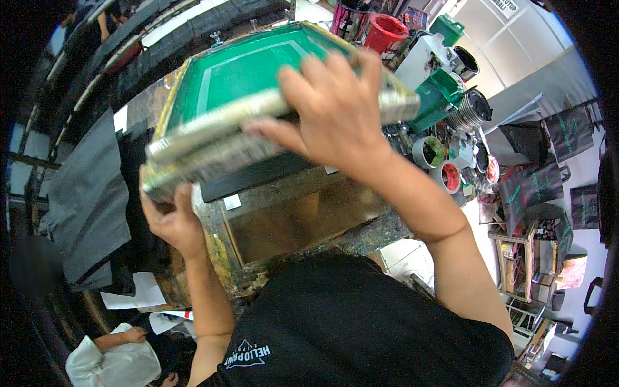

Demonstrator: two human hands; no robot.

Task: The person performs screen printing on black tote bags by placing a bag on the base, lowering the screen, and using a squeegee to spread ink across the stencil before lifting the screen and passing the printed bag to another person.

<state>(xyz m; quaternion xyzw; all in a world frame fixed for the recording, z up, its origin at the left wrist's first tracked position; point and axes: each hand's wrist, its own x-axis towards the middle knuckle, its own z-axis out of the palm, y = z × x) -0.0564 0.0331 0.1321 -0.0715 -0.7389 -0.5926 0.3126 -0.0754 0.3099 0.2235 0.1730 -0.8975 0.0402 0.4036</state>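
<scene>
Screen (242, 77): near edge is up, not yet flat over black sheet (258, 177); left hand (174, 219) grips near-left corner, right hand (338, 109) clasps near rim.

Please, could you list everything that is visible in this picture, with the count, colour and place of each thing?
screen frame: one, green mesh, yellowish rim, centre
flat board: one, black, partly behind the frame
worktable: one, stained brown, centre
bucket: one, red, upper right
containers: at least two, green, upper right
dark sheets: at least one, grey-black, left
bags: at least three, black, right wall
shelf unit: one, wooden, right
co-worker: one, white shirt, lower left
small clutter: uncountable, mixed, right
shirt: one, black, bottom
left hand: one, bare, frame's corner
right hand: one, bare, blurred, near bar
</scene>
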